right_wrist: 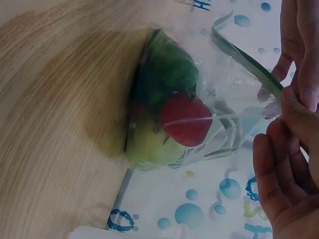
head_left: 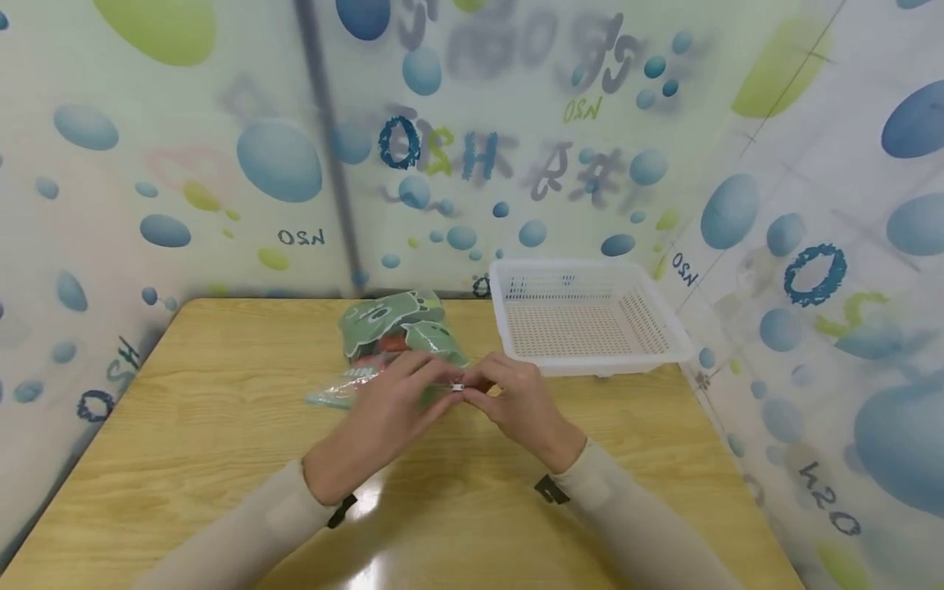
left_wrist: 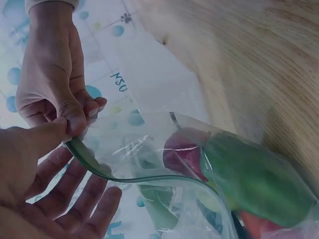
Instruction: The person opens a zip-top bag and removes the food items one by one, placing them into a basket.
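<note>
A clear zip bag with green printed panels stands on the table. Through its plastic show a red apple, a yellow-green round fruit and a large green fruit or vegetable. My left hand and right hand meet at one end of the bag's green zip strip. Thumb and forefinger of each hand pinch it there, around a small white slider. The left hand's other fingers spread loosely below the strip. Near the pinch the fingertips partly cover the strip's end.
A white plastic basket with slotted walls stands behind and right of the hands, near the table's back edge. The wooden table meets a patterned curtain or wall at the back, and another runs along the right side.
</note>
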`<action>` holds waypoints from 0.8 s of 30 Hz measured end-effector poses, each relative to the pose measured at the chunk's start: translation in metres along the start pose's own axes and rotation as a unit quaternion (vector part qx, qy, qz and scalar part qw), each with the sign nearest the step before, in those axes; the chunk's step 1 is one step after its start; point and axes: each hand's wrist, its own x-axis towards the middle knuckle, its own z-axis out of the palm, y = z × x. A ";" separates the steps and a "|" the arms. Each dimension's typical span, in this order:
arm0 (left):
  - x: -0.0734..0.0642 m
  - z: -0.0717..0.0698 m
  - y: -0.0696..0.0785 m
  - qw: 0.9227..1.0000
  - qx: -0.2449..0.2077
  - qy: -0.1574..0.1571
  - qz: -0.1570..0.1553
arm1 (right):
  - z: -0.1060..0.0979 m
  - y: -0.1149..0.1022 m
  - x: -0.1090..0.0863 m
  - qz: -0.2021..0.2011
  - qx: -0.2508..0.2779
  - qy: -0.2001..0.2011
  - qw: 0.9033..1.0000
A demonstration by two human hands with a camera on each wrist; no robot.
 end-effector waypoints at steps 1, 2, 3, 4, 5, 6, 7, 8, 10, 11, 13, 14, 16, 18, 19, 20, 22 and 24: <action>0.000 0.002 0.000 1.000 -0.002 0.007 0.003 | 0.001 0.000 0.000 0.002 0.000 -0.001 1.000; 0.000 0.002 -0.001 1.000 -0.005 0.011 0.004 | 0.002 0.000 0.001 0.001 -0.001 -0.001 1.000; 0.000 0.003 -0.001 1.000 -0.009 0.015 0.006 | 0.002 0.000 0.001 0.003 -0.002 -0.004 1.000; 0.000 0.003 -0.002 1.000 -0.014 0.015 0.007 | 0.003 0.000 0.001 0.004 -0.002 -0.007 1.000; 0.000 0.004 -0.004 1.000 -0.018 0.018 0.010 | 0.003 0.000 0.001 0.005 0.001 -0.009 1.000; 0.000 0.004 -0.005 1.000 -0.019 0.020 0.012 | 0.002 0.000 0.001 0.007 0.006 -0.011 1.000; 0.000 0.004 -0.006 0.999 -0.022 0.021 0.012 | 0.002 0.001 0.001 0.008 0.010 -0.014 1.000; 0.001 0.005 -0.007 0.999 -0.023 0.021 0.012 | 0.002 0.001 0.001 0.011 0.013 -0.018 1.000; 0.001 0.005 -0.009 0.999 -0.025 0.019 0.011 | 0.002 0.002 0.001 0.020 0.020 -0.026 0.999; 0.000 0.006 -0.009 1.000 -0.024 0.016 0.008 | 0.002 0.002 0.000 0.025 0.023 -0.028 0.999; 0.000 0.007 -0.009 1.000 -0.020 0.008 0.002 | 0.002 0.001 0.000 0.032 0.027 -0.029 0.999; -0.001 0.008 -0.009 1.000 -0.016 0.004 -0.001 | 0.002 0.001 0.000 0.034 0.029 -0.029 0.999; -0.001 0.009 -0.009 1.000 -0.009 0.000 -0.005 | 0.002 0.000 0.001 0.034 0.034 -0.025 0.999; -0.002 0.009 -0.009 1.000 0.001 -0.001 -0.006 | 0.002 -0.001 0.002 0.033 0.038 -0.017 0.999; -0.002 0.010 -0.009 1.000 0.004 0.001 -0.006 | 0.003 -0.002 0.002 0.031 0.039 -0.013 0.999; -0.003 0.010 -0.009 1.000 0.006 0.002 -0.005 | 0.003 -0.002 0.002 0.030 0.040 -0.009 0.999; -0.003 0.010 -0.009 1.000 0.010 0.004 -0.002 | 0.003 -0.002 0.002 0.031 0.044 -0.004 0.999; -0.004 0.011 -0.011 1.000 0.011 0.004 -0.001 | 0.004 -0.001 0.002 0.034 0.048 -0.001 0.998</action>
